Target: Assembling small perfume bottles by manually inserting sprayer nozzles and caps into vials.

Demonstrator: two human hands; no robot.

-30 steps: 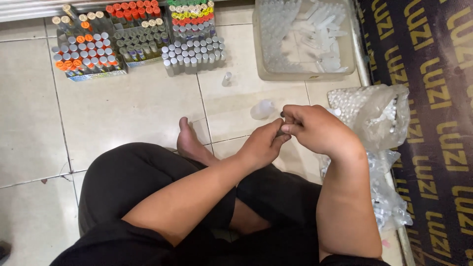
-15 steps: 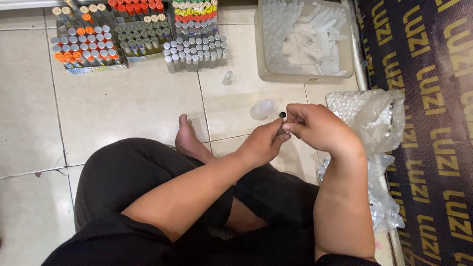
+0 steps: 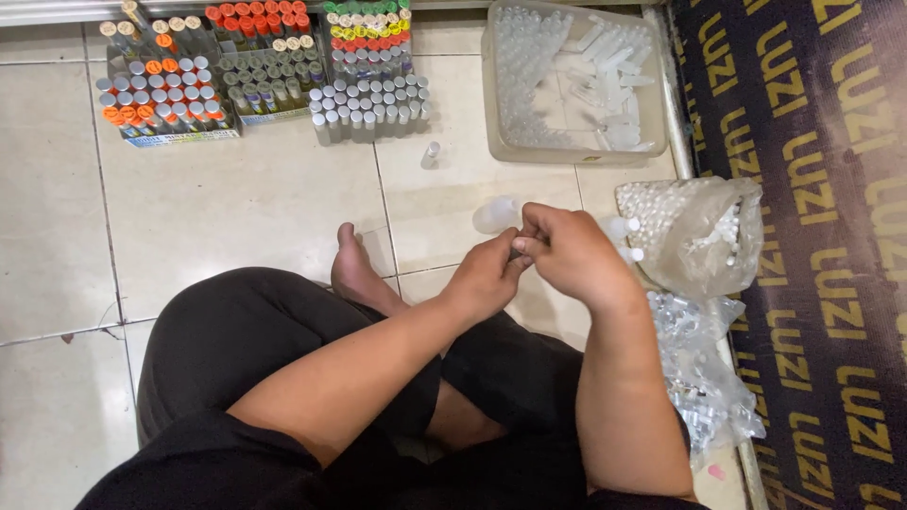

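Both hands pinch one small item above the tiled floor (image 3: 236,217).
Left hand (image 3: 487,279) and right hand (image 3: 567,255) meet fingertip to fingertip; item hidden, axis unreadable; small clear bottle (image 3: 495,215) just beyond, toward the far edge.

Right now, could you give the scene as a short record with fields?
Left hand: fingertips meet right hand, pinching a small item, hardly visible
Right hand: closed on same item
Floor: pale tiles
Vials: capped, upright in blocks, far side
Tub: clear vials inside
Bags: small parts, right of the hands
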